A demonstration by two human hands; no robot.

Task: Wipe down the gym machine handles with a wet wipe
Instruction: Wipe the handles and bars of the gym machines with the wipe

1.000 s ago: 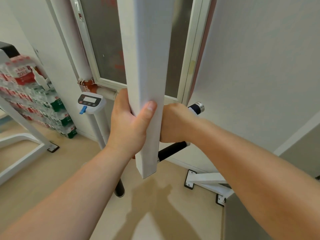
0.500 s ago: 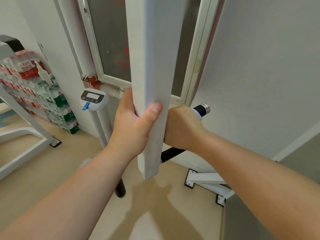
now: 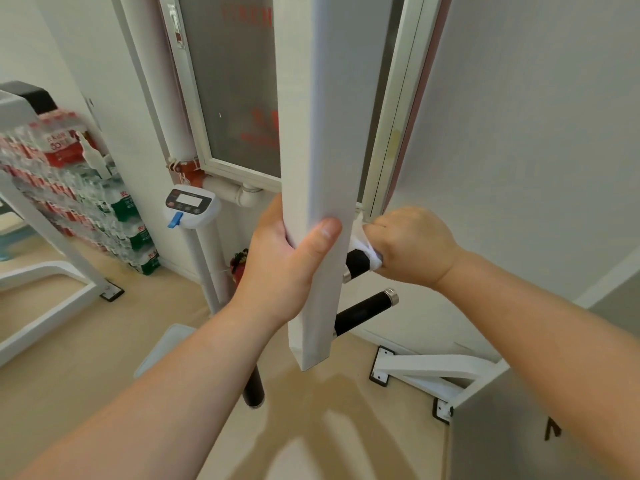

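Gym machine handles: three black cylindrical grips on a white square steel post (image 3: 318, 133). The upper right handle (image 3: 356, 263) projects from the post's right edge near its lower end. The lower right handle (image 3: 363, 311), chrome-capped, sits just beneath it. The left handle (image 3: 254, 389) hangs below the post's left edge, its upper part hidden.

Cleaning item: white wet wipe (image 3: 362, 247), bunched over the upper right handle close to the post's right edge. It is held there by the right hand (image 3: 412, 247), whose fingers curl round wipe and grip together.

Support: the left hand (image 3: 291, 268) clasps the post, thumb across its front face.

Change: half a second ago the right hand enclosed a capped handle and no wipe showed. Now the wipe shows at the fingers and the lower right handle is bare. Judgement: one right-side grip is probably done and work is passing to the one above. The left handle probably remains.

Surroundings:
- White digital scale head (image 3: 192, 206) on its pole, left of the post.
- Stacked shrink-wrapped water bottles (image 3: 69, 188), far left, blurred.
- Frosted window (image 3: 242, 98), behind the post.
- White machine feet (image 3: 433, 370) on the beige floor (image 3: 104, 341), lower right.

Obstructions: the post hides each handle's root. The wall (image 3: 519, 133) stands near the right handles and probably leaves little room for the wiping wrist.
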